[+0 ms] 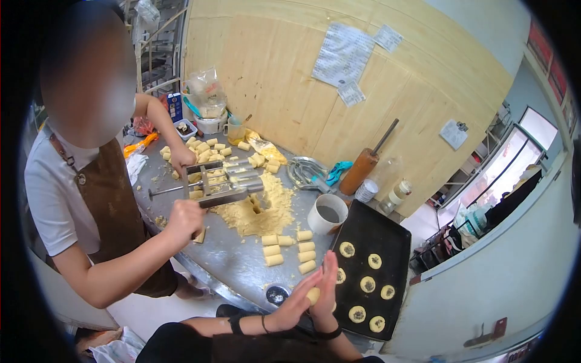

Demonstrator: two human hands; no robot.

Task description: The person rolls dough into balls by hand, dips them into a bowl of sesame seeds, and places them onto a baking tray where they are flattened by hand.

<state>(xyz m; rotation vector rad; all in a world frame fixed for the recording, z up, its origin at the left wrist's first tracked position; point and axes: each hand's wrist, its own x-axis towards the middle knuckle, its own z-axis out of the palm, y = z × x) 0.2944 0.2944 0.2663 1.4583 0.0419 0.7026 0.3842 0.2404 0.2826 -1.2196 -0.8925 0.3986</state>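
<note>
By the left edge of the tray [379, 230], the left hand [295, 304] and right hand [327, 289] press nearly together, a dough piece [313, 295] between their palms; uneven pressure could crack it.

You face a pale wooden wall [266, 85] hung with papers [343, 54]; a metal rack [164, 25] stands left, bright panes [538, 128] glow right, and pale floor [139, 311] shows below the metal table [221, 261].
</note>
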